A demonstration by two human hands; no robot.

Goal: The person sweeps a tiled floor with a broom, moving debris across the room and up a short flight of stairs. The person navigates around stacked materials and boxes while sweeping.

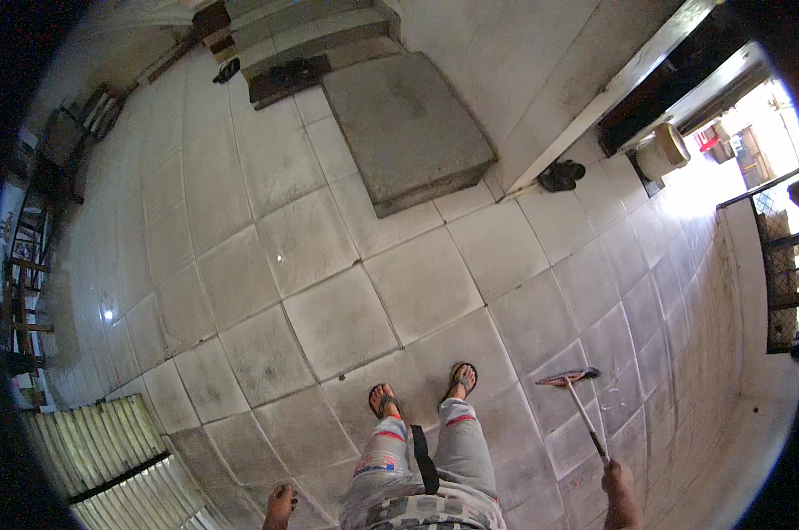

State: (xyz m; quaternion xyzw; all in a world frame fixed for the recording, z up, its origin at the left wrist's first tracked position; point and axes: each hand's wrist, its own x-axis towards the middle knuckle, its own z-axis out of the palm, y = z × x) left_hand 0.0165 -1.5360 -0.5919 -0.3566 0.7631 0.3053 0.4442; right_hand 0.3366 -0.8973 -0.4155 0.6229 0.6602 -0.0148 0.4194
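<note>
My right hand (618, 481) is closed around the handle of a broom (583, 411) at the lower right. The broom's reddish head with dark bristles (569, 378) rests on the tiled floor, ahead and to the right of my feet. Small pale bits of litter (607, 406) lie on the tiles beside it. Low on the left hangs my left hand (282, 503), its fingers loosely bent and a little apart, with nothing visible in it. My feet in sandals (384, 402) stand between the two hands.
A raised concrete slab (413, 132) adjoins the far wall, beside steps (320, 40) with a dark mat (289, 79). Dark shoes (561, 176) lie by the wall corner. A pale bucket (662, 152) stands near the bright doorway. Corrugated sheeting (108, 450) is at lower left.
</note>
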